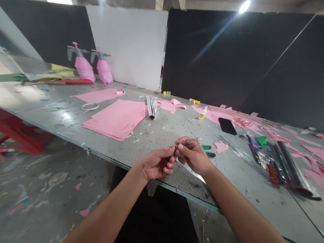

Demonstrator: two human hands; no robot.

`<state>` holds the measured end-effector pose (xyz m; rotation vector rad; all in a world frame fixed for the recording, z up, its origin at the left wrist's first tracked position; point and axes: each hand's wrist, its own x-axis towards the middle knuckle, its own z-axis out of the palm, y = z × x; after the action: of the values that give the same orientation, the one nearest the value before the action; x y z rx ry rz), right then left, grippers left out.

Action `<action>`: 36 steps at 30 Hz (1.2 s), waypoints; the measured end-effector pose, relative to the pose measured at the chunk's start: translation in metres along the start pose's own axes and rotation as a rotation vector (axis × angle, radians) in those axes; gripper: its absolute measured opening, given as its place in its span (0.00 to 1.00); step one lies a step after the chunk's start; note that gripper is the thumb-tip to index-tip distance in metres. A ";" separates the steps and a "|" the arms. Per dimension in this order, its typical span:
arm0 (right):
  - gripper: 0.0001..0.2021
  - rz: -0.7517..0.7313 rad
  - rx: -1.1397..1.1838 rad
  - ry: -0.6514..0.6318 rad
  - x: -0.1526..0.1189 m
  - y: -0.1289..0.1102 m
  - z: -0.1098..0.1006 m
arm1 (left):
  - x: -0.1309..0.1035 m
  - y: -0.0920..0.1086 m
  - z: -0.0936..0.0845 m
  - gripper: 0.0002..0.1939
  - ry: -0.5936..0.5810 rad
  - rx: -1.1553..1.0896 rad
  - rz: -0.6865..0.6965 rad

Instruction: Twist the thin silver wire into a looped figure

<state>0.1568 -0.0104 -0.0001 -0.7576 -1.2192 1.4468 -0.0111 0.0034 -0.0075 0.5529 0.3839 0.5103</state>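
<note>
My left hand point(162, 163) and my right hand point(191, 154) meet over the table's front edge, fingertips nearly touching. Both pinch a thin, dark, twisted wire point(186, 141) that runs out past the right fingers toward the upper right. Fine loose strands show at its far end. Part of the wire is hidden behind my fingers. Just beyond my right hand lies a tool with green and black handles point(208, 151); its head is hidden by the hand. A scrap of pink paper point(220, 146) rests to the right of it.
Pink sheets point(117, 118) are stacked on the left, beside a foil roll point(150, 108). A glue bottle point(203, 112), a black phone point(227, 126) and dark film rolls point(293, 172) lie to the right. Two pink spray bottles point(104, 71) stand at the back left. A red stool point(22, 131) is below.
</note>
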 end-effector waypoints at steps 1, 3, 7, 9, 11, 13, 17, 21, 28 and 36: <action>0.11 0.003 0.011 -0.011 0.000 0.000 0.000 | 0.000 0.000 -0.001 0.15 -0.003 -0.013 -0.010; 0.11 0.011 0.027 -0.028 -0.001 -0.001 0.001 | 0.001 -0.002 -0.003 0.17 -0.005 -0.020 -0.026; 0.10 0.034 0.029 -0.073 -0.004 -0.001 0.002 | 0.002 -0.006 -0.005 0.19 0.009 0.030 -0.039; 0.10 0.033 0.024 -0.072 -0.005 -0.001 0.002 | 0.002 -0.006 -0.003 0.19 0.027 0.083 -0.009; 0.10 0.023 0.018 -0.042 -0.005 0.000 0.002 | 0.001 -0.006 -0.001 0.18 0.058 0.146 0.055; 0.10 0.006 0.015 -0.002 -0.004 0.000 0.001 | 0.000 -0.004 0.002 0.15 0.099 0.212 0.135; 0.09 0.001 0.015 0.042 -0.002 0.002 0.001 | -0.004 0.000 0.003 0.13 0.178 0.381 0.277; 0.09 0.044 0.053 0.008 -0.002 0.002 0.000 | -0.006 0.004 0.001 0.14 0.213 0.564 0.362; 0.07 0.025 -0.032 -0.027 -0.003 0.000 -0.003 | -0.004 0.004 0.001 0.16 0.160 0.442 0.253; 0.09 0.029 -0.109 0.023 -0.001 -0.003 -0.001 | -0.003 0.001 -0.001 0.16 0.207 0.457 0.277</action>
<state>0.1591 -0.0115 0.0023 -0.8667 -1.2816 1.4004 -0.0141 0.0030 -0.0066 1.0073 0.6333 0.7560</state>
